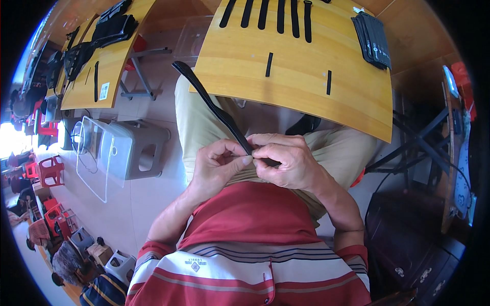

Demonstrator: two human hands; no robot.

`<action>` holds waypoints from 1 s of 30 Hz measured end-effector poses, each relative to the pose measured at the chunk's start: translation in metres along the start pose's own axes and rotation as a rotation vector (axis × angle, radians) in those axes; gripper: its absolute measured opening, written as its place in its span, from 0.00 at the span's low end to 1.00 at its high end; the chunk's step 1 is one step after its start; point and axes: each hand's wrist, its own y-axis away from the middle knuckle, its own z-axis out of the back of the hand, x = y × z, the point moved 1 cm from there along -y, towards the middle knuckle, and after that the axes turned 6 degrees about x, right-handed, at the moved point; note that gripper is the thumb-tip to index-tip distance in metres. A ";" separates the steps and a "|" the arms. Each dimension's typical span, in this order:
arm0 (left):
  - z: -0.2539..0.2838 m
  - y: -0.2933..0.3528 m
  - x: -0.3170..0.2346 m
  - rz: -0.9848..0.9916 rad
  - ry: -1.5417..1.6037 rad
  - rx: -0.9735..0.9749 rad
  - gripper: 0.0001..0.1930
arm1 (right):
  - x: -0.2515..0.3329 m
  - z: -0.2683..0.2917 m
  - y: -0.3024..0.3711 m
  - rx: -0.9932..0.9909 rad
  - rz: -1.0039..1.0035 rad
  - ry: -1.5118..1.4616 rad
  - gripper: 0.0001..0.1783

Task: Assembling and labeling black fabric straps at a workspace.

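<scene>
2 hands (292,162) pinch 1 black strap (217,110) near its end.

A yellow wooden desk (296,99) stands over a pale tiled floor (148,204), with dark crossed metal legs (431,145) to the right. Another wooden desk (79,101) is at left, a grey plastic stool (138,140) near it. Red stools (50,163) stand farther left, where bright light (10,143) glares. A large dark case (403,239) fills the lower right.

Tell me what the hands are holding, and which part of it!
The left hand and right hand pinch a long black strap near the end closest to the body.
</scene>
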 end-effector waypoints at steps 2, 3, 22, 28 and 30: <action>0.000 0.000 0.000 -0.046 0.074 0.029 0.07 | -0.003 -0.001 0.000 -0.002 0.005 -0.058 0.09; 0.000 0.000 0.000 -0.045 0.074 0.029 0.07 | -0.003 0.000 0.000 -0.002 0.005 -0.059 0.09; -0.003 -0.013 0.006 -0.037 0.354 0.018 0.10 | -0.004 0.005 0.000 -0.011 -0.076 -0.194 0.08; -0.002 -0.014 0.007 -0.004 0.390 0.026 0.10 | -0.005 0.006 0.000 -0.011 -0.104 -0.280 0.07; -0.004 -0.013 0.008 -0.001 0.402 0.023 0.11 | -0.007 0.005 0.002 -0.014 -0.103 -0.280 0.07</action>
